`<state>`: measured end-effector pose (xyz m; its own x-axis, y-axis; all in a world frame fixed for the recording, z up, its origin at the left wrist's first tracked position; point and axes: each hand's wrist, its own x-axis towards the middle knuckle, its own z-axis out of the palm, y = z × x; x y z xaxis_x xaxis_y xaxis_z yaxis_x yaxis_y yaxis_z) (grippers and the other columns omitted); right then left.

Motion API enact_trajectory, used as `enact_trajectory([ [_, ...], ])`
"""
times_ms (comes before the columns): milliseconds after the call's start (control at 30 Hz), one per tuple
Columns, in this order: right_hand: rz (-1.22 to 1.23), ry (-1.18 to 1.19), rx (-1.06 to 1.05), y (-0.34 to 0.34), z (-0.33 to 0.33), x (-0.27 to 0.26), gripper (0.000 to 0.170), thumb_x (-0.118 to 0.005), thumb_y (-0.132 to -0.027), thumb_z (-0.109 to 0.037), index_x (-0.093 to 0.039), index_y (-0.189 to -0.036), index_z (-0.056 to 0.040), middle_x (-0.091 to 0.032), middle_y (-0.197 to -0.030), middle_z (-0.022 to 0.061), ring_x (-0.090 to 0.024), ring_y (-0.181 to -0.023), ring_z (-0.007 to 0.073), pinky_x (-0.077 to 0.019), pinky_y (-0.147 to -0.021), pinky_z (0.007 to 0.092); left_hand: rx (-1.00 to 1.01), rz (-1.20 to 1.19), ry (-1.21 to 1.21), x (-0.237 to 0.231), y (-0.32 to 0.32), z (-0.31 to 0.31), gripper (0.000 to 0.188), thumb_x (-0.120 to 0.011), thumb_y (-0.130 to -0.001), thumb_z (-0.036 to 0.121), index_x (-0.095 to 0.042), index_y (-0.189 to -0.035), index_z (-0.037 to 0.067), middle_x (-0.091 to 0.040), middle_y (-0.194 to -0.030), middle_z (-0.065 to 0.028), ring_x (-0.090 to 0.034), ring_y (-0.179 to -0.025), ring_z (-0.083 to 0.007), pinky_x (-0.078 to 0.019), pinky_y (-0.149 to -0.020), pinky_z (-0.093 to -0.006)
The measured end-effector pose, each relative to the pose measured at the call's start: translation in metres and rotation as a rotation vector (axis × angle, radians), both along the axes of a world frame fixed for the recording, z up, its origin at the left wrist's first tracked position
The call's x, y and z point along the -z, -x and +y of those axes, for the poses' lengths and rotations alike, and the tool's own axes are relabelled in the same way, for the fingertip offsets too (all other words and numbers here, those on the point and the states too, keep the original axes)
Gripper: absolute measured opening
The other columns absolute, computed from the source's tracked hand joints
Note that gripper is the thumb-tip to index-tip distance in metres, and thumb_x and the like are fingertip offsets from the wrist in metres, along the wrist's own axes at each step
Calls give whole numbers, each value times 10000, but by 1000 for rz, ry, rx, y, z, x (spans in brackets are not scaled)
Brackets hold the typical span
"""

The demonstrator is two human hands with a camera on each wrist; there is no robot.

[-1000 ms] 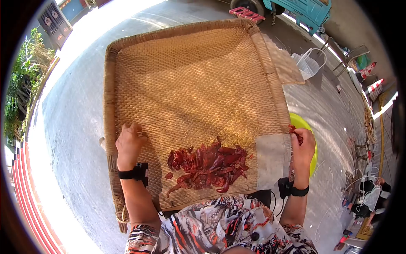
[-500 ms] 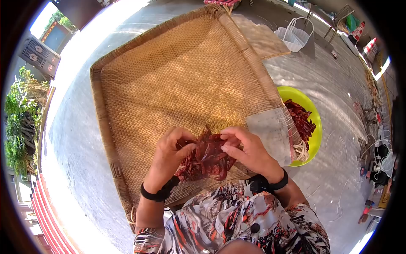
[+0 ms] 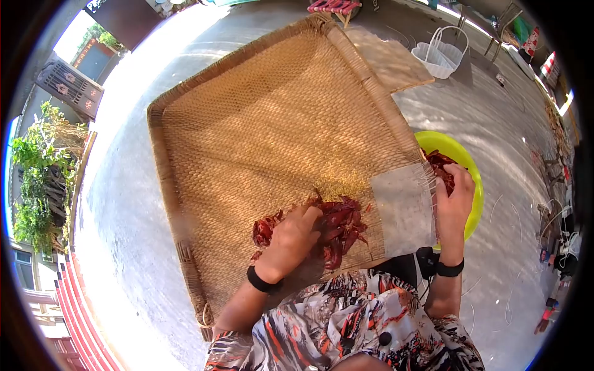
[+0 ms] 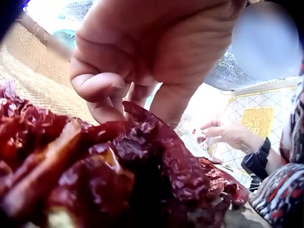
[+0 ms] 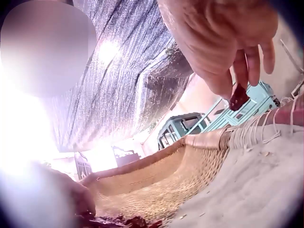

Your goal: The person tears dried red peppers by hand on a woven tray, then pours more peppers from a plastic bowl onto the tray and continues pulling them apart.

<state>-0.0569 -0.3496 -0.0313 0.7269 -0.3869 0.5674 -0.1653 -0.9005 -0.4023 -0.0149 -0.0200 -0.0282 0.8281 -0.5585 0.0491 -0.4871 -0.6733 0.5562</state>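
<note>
A pile of dried red chili peppers (image 3: pixel 340 224) lies on a large woven tray (image 3: pixel 260 136) near the person's body. The left hand (image 3: pixel 295 238) is down on the pile, covering part of it. In the left wrist view, its curled fingers (image 4: pixel 102 88) and thumb close around the tip of one chili pepper (image 4: pixel 164 137). Beyond the tray's right rim, the right hand (image 3: pixel 456 196) is over a yellow-green basin (image 3: pixel 475 185) that contains more chili peppers (image 3: pixel 438 159). The right wrist view shows a dark red chili piece (image 5: pixel 239 98) pinched at its fingertips.
A pale cloth patch (image 3: pixel 405 207) covers the tray's near right corner. Yellowish bits (image 3: pixel 346 183) lie beside the pile. Farther off are a flat board (image 3: pixel 390 62), a white basket (image 3: pixel 440 59) and a red-strapped stool (image 3: pixel 334 7).
The right hand has gone from basin to pile and back to the basin with a chili piece. The left hand moved from the tray's left side onto the pile. The view has turned slightly.
</note>
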Motion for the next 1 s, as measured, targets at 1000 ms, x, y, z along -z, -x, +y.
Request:
enact_trajectory([
  [1000,108,-350,56,11,-7,-15,361,-635,-916,-125,-575,-1268,-68,-624,-1028,117,-624,-787,259,-514,-750,376,-28,116,-96,15,-14,-26,438,-699,-842,144,-571,-1258,95,-588,-1163,-137,-636,-1009,-365,-546,-818,-431],
])
